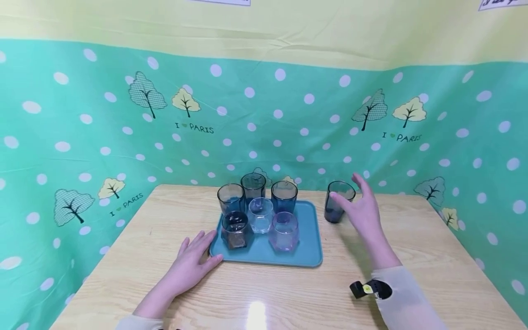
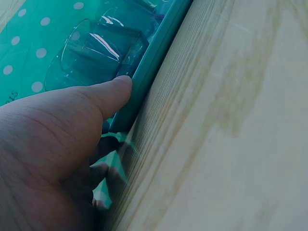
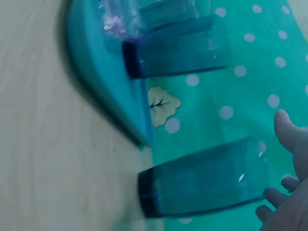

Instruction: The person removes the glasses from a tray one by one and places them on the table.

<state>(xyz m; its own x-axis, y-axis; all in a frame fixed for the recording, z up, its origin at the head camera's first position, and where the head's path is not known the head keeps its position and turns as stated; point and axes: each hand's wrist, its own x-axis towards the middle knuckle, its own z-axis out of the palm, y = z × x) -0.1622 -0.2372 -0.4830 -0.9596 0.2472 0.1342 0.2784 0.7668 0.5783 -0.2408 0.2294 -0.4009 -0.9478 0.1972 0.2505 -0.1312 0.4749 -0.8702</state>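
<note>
A: Progress?
B: Mostly there, I'd judge. Six glasses are grouped at the tray [image 1: 308, 233]: three short glasses [image 1: 283, 233] in front, three tall glasses [image 1: 284, 201] behind. Back bases are hidden, so I can't swear each one is on it.
A: Left over?
B: One loose glass [image 1: 334, 211], upright on the table [image 1: 169, 215], just right of the tray, apart from it. Probably the last one to load.
A: Right hand [image 1: 365, 213]?
B: Spread at the loose glass, thumb and fingers apart, no grasp. Contact? Can't tell.
A: Left hand [image 1: 191, 261]?
B: At the tray's near-left corner, thumb on the rim, fingers extended along the side. Looks like steadying; not clenched.
A: So remaining?
B: Seemingly grasp, lift, set in the bare right part.
</note>
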